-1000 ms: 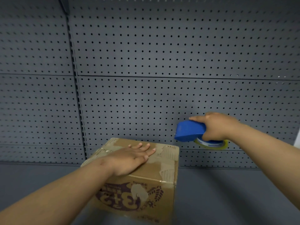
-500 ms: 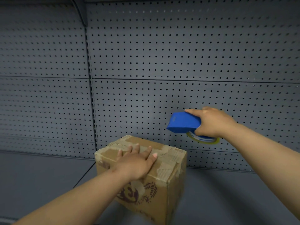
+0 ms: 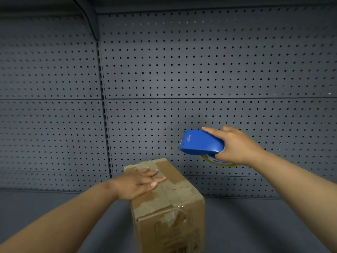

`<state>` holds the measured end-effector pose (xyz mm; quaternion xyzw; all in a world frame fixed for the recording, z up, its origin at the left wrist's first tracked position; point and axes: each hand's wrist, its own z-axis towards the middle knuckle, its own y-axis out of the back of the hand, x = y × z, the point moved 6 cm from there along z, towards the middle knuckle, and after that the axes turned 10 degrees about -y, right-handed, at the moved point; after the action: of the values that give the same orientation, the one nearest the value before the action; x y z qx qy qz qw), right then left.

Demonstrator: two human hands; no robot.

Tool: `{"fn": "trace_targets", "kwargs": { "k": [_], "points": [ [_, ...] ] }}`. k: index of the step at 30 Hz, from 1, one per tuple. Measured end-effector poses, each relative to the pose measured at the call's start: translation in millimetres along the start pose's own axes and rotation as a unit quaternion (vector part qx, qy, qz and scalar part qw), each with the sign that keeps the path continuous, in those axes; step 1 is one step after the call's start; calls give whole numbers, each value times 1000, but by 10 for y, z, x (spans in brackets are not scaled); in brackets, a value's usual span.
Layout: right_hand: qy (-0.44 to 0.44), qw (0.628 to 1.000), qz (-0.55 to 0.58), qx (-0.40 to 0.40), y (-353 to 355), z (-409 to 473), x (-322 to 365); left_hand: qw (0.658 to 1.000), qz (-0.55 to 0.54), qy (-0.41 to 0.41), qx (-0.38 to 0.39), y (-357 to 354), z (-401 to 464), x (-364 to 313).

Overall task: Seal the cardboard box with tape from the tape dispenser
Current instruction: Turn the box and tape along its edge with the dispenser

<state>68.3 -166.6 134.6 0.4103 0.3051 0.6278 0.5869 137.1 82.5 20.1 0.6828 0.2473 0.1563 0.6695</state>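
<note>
The cardboard box (image 3: 165, 194) had been turned beneath the flat, spread left hand (image 3: 140, 181); the tape dispenser (image 3: 200, 143), gripped by the right hand (image 3: 237, 145), was held ready above the shelf's back edge

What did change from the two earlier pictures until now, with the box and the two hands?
The cardboard box was turned under the left hand: its printed side faced the camera, now a corner does. The right hand raised the blue tape dispenser slightly. Unchanged: left hand flat on the box top, dispenser held in the air, off the box.

Dim even light, soft blur, curved edges
</note>
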Motion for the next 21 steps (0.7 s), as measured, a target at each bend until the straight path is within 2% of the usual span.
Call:
{"fn": "trace_targets", "kwargs": {
  "k": [3,7,19,21],
  "points": [
    [3,1000,-2,-8,-22,21,146,1000,17,11,7,49,-73,234],
    [14,1000,12,-22,-62,41,378,998,-63,0,-10,24,-190,416],
    [26,999,23,-33,-130,122,739,989,-112,-74,-56,76,205,293],
    [24,999,21,-34,-128,122,760,983,-152,-64,-80,81,220,371]
  ]
}}
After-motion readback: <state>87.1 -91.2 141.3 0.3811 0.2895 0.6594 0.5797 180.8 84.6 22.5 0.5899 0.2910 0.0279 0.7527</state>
